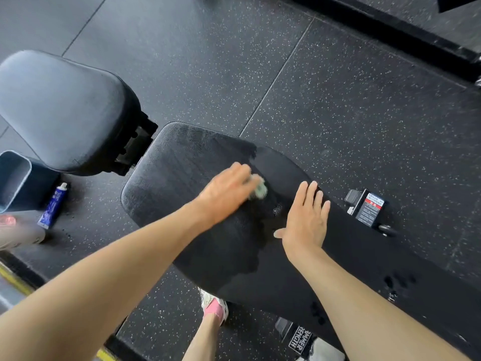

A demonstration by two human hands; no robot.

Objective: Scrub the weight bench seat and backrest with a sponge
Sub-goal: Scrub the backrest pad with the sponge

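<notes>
Most of the sponge [261,191] hides under the gripping left hand [226,195]; right hand [305,217] lies flat.

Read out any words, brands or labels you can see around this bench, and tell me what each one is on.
"MMER" above "ENGTH": white letters, their beginnings cut off, printed sideways on a black plate at the bottom of the view.
Sticker with a red band: the print is too small to read.
Blue tube: it has lettering, but it is too blurred to read.
</notes>
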